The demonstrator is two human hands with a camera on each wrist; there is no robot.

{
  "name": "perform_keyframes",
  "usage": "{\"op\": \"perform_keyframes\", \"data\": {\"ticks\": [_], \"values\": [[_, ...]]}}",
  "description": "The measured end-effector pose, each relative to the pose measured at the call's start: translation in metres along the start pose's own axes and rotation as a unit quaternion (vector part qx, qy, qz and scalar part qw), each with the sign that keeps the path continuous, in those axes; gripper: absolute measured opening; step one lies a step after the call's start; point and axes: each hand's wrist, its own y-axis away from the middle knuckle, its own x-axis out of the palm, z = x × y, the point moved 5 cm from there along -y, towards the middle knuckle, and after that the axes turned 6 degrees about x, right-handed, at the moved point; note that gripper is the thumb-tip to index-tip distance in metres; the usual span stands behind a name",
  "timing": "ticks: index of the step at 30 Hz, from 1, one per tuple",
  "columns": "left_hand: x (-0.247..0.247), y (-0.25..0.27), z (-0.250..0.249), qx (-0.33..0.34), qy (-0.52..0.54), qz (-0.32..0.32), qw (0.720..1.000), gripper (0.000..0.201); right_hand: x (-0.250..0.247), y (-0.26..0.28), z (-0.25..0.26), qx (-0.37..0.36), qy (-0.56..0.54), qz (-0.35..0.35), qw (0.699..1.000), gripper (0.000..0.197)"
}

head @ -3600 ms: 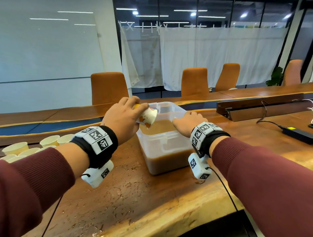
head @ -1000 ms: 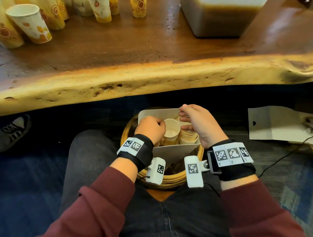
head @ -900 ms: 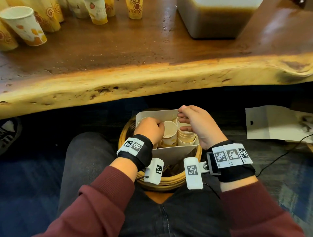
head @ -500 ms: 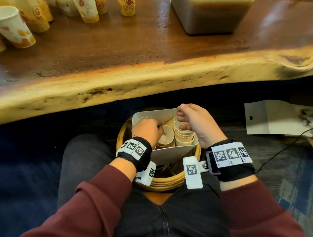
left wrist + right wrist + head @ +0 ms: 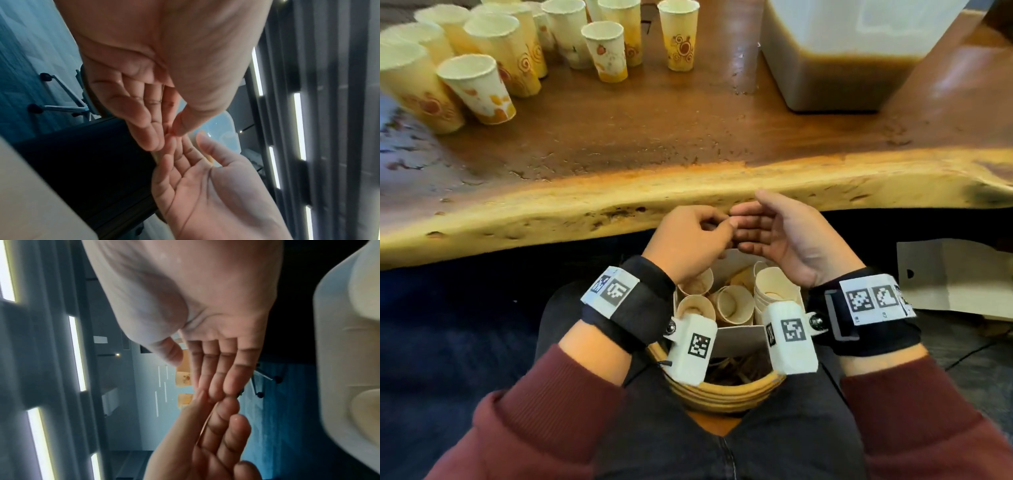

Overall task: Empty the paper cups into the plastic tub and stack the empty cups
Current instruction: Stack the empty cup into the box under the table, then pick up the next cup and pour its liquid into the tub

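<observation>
Both hands lifted off stacked cups (image 5: 777,291) | grips released, empty | table edge (image 5: 688,192) ahead

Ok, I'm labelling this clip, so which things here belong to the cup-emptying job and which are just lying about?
Part of the job:
- paper cups standing on the table
- plastic tub holding brown liquid
- stacked empty cups
- white box holding them

Lying about:
- woven basket
- white card on the floor

We note a glossy wooden table (image 5: 688,113) with a rough, matt live edge, printed matt paper cups (image 5: 606,51), and a translucent smooth plastic tub (image 5: 859,51).
</observation>
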Motion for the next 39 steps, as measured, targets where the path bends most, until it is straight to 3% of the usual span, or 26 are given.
{"op": "perform_keyframes", "data": {"ticks": [5, 11, 14, 17, 19, 23, 25, 28, 29, 34, 39], "values": [[-0.045, -0.005, -0.033, 0.024, 0.086, -0.047, 0.995, 0.020, 0.031, 0.005, 0.053, -0.039, -0.027, 0.085, 0.995, 0.042], [-0.119, -0.037, -0.055, 0.015, 0.165, -0.139, 0.976, 0.025, 0.083, -0.020, 0.125, -0.050, -0.094, 0.090, 0.990, 0.034], [-0.162, -0.055, -0.050, -0.025, 0.214, -0.204, 0.955, 0.022, 0.120, -0.050, 0.150, -0.032, -0.133, 0.077, 0.988, 0.029], [-0.202, -0.062, -0.030, -0.064, 0.264, -0.297, 0.916, 0.022, 0.160, -0.080, 0.156, -0.006, -0.114, 0.056, 0.992, 0.026], [-0.225, -0.059, -0.012, -0.089, 0.284, -0.357, 0.885, 0.037, 0.191, -0.101, 0.151, 0.017, -0.082, 0.058, 0.995, 0.026], [-0.267, -0.054, 0.034, -0.145, 0.269, -0.429, 0.850, 0.099, 0.259, -0.133, 0.134, 0.058, -0.023, 0.089, 0.994, 0.034], [-0.279, -0.053, 0.045, -0.157, 0.272, -0.421, 0.851, 0.103, 0.288, -0.145, 0.127, 0.065, -0.010, 0.115, 0.991, 0.038], [-0.284, -0.053, 0.044, -0.156, 0.312, -0.384, 0.855, 0.055, 0.321, -0.158, 0.118, 0.073, -0.009, 0.144, 0.987, 0.037], [-0.286, -0.055, 0.048, -0.156, 0.313, -0.373, 0.859, 0.047, 0.329, -0.161, 0.115, 0.074, -0.014, 0.150, 0.986, 0.036], [-0.292, -0.057, 0.059, -0.148, 0.258, -0.360, 0.884, 0.051, 0.338, -0.170, 0.112, 0.041, 0.022, 0.132, 0.990, 0.018], [-0.290, -0.061, 0.061, -0.119, 0.146, -0.322, 0.928, 0.060, 0.318, -0.170, 0.115, 0.003, 0.066, 0.095, 0.993, 0.016]]}}
